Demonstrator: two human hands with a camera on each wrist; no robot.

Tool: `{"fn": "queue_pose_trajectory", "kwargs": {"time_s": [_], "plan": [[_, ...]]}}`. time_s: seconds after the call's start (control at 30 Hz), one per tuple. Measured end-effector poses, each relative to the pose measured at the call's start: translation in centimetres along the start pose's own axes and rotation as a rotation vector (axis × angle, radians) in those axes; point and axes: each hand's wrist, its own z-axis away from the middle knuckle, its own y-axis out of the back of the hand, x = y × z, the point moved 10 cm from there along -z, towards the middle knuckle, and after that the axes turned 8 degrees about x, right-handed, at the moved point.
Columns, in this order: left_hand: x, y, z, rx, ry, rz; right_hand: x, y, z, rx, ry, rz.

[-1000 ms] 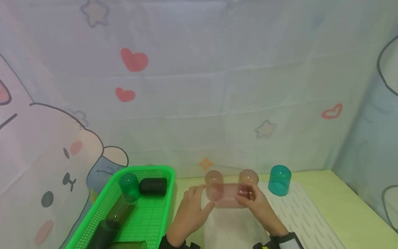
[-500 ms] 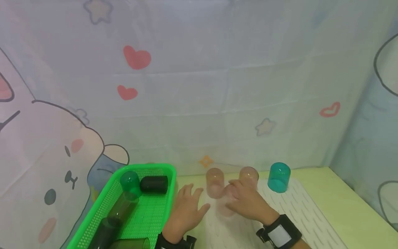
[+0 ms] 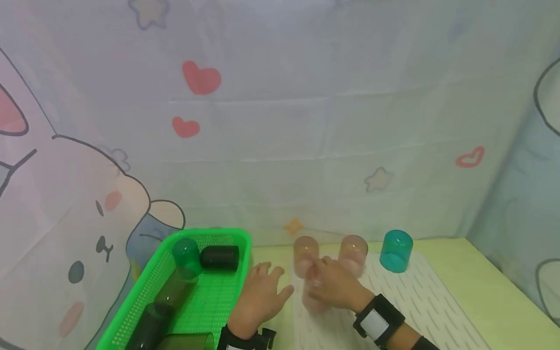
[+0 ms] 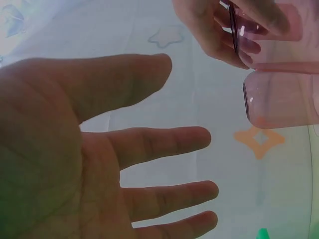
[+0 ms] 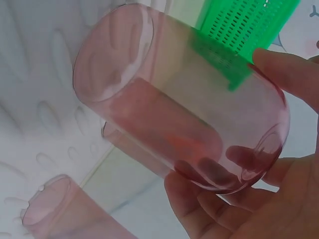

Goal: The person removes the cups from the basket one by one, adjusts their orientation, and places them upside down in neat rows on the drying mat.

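Observation:
My right hand grips a clear pink cup round its closed base, with the open mouth turned down toward the white mat. Whether its rim touches the mat I cannot tell. Behind it, two more pink cups stand upside down: one on the left and one on the right. A teal cup, also inverted, is at the mat's back. My left hand holds nothing; its fingers are spread between the basket and the mat. In the left wrist view, that palm faces the pink cups.
A green basket on the left holds several cups lying about, among them a green one, a black one and an olive one. A printed cloth hangs behind the yellow table.
The pink cup went from lying sideways between both hands to mouth down in the right hand, then shifted left and nearer. My left hand let go and stays beside the basket.

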Motion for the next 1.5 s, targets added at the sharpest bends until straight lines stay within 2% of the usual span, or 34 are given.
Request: {"fn": "queue_pose_trajectory", "kwargs": {"time_s": [0.07, 0.1, 0.13, 0.27, 0.3, 0.33, 0.5, 0.57, 0.63, 0.7, 0.8, 0.87, 1.03, 1.23, 1.37, 1.43, 1.5], "plan": [[0.2, -0.2, 0.0, -0.004, 0.004, -0.004, -0.6, 0.1, 0.0, 0.025, 0.082, 0.096], [0.3, -0.3, -0.1, -0.008, 0.005, -0.01, -0.8, 0.1, 0.1, 0.034, 0.098, 0.104], [0.4, -0.4, -0.1, -0.014, 0.007, -0.015, -0.4, 0.1, 0.1, 0.03, 0.056, 0.06], [0.8, -0.9, -0.2, -0.037, 0.017, -0.015, 1.8, 0.1, 0.8, 0.038, -0.236, -0.266], [0.9, -1.0, -0.3, -0.04, 0.017, -0.016, 2.1, 0.1, 1.0, 0.042, -0.274, -0.309], [1.0, -1.0, -0.3, -0.043, 0.017, -0.013, 2.4, 0.0, 1.2, 0.04, -0.301, -0.334], [1.5, -0.9, -0.4, -0.035, 0.001, -0.006, 2.5, 0.4, 1.7, 0.016, -0.269, -0.352], [1.7, -0.9, -0.4, -0.03, -0.004, -0.007, 3.3, 0.5, 2.4, 0.02, -0.339, -0.426], [1.7, -0.9, -0.2, -0.03, -0.005, -0.014, 4.4, 0.6, 3.5, 0.027, -0.455, -0.535], [1.8, -1.0, -0.1, -0.037, -0.006, -0.03, 6.0, 0.5, 5.4, 0.042, -0.632, -0.627], [2.3, -1.2, 0.3, -0.05, -0.022, -0.05, 7.9, 0.2, 8.2, 0.036, -0.797, -0.671], [2.8, -1.4, 0.6, -0.066, -0.032, -0.051, 8.9, 0.1, 9.8, 0.02, -0.854, -0.661], [3.7, -1.0, 1.0, -0.099, -0.06, -0.055, 10.7, 0.1, 11.3, 0.055, -0.87, -0.673], [4.3, 1.3, 1.3, -0.134, -0.104, -0.066, 11.6, 0.1, 11.6, 0.075, -0.856, -0.644], [3.8, 2.6, 1.8, -0.172, -0.125, -0.054, 11.6, 0.0, 11.9, 0.081, -0.84, -0.641], [3.1, 3.3, 1.9, -0.181, -0.122, -0.036, 11.7, 0.0, 12.0, 0.094, -0.831, -0.642], [2.1, 3.8, 1.9, -0.203, -0.093, -0.062, 11.6, 0.1, 11.9, 0.106, -0.825, -0.647]]}}
